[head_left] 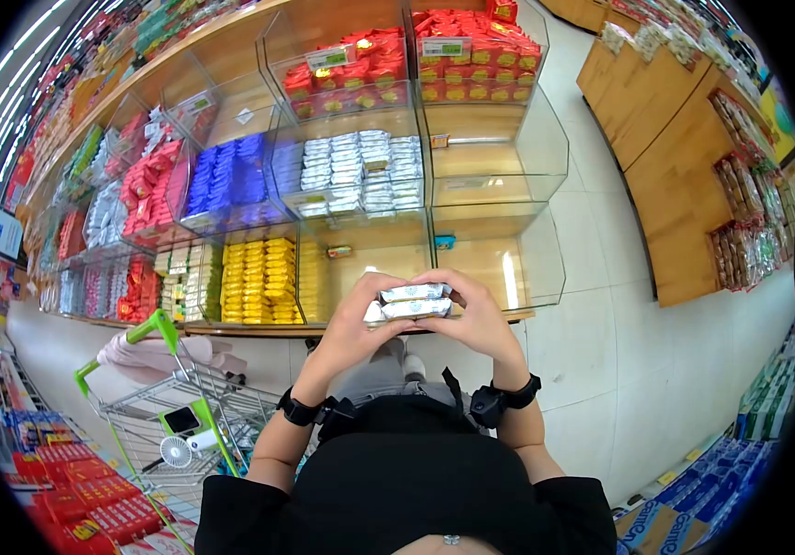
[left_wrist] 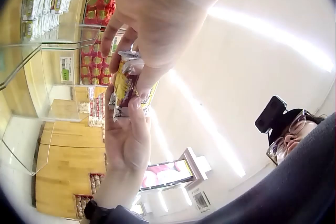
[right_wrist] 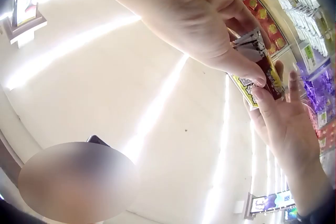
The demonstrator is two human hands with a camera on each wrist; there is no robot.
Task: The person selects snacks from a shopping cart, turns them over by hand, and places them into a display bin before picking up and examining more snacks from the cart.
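Note:
Two small wrapped snack packets lie one above the other between my hands, their silvery-white sides showing in the head view. My left hand grips their left end, and my right hand grips the right end, thumbs below and fingers over the top. From the left wrist, a snack packet shows a dark red and yellow face with crimped silver ends. Both thumbs press on that wrapper, their tips close together. The right wrist view shows the same snack packet pinched by both hands.
Clear-walled bins ahead hold white packets, blue packets, yellow packets and red packets. A stray blue-green packet lies in a near bin. A green-handled shopping cart stands at the left, a wooden display at the right.

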